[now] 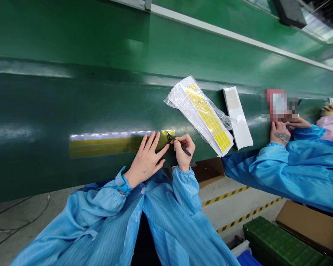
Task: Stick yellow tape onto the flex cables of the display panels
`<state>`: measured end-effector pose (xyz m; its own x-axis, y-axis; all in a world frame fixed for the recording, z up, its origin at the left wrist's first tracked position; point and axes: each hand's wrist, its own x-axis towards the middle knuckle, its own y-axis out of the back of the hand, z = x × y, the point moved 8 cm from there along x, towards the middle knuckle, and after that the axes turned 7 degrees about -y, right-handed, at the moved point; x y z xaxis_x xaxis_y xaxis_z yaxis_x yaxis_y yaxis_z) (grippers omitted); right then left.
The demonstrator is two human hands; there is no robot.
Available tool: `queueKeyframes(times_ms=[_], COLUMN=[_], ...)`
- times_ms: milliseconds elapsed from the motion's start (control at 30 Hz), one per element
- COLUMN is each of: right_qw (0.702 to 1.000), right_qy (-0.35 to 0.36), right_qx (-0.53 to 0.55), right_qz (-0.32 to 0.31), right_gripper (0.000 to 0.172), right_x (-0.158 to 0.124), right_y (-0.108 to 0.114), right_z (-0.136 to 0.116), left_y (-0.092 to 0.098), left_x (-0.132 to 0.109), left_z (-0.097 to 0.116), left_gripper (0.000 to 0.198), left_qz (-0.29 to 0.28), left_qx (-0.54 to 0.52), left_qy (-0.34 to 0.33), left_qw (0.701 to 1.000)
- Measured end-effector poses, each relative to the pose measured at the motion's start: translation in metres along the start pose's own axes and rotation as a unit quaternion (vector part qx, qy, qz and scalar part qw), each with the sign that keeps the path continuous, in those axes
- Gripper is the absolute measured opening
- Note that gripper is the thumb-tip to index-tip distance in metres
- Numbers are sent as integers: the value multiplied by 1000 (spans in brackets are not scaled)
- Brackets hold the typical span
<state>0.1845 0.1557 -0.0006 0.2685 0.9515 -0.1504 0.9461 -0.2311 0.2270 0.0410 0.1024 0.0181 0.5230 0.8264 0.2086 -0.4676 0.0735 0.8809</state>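
Note:
A long strip of yellow labels [105, 147] lies flat on the green bench, a pale shiny band along its far edge. My left hand [147, 155] rests on the strip's right part with the fingers spread. Between the thumb and fingers of my right hand [185, 148] is a pair of black tweezers [183, 146]. Their tips touch or hover just over the yellow at the strip's right end; I cannot tell which. To the right lies a clear plastic bag [177, 96] with white sheets and a sheet of yellow labels [211, 120].
A white strip [240, 122] lies beyond the bag. Farther right, a co-worker's hands [280, 133] are at a blurred red item [272, 105]. A pale rail [211, 29] runs along the bench. Below stand a green crate [277, 240] and a cardboard box [313, 229].

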Motion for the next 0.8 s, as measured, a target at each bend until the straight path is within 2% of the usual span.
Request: queueKeyframes(times_ms=[333,467,800], right_qw=[987,986,980], right_qy=[-28,-37,-39], right_qx=[154,163,189], right_qz=[-21,-10,-40], right_gripper=[12,14,12], right_x=[3,2,-8], right_y=[1,3,1], right_z=[2,-3,-12], left_y=[1,1,0], left_x=[1,0,0], left_z=[-1,-1,0], left_gripper=[50,48,50], left_qz=[1,6,3], left_qx=[1,-3,-4], left_qy=[-1,-3,-7], left_qw=[1000,1000,1000])
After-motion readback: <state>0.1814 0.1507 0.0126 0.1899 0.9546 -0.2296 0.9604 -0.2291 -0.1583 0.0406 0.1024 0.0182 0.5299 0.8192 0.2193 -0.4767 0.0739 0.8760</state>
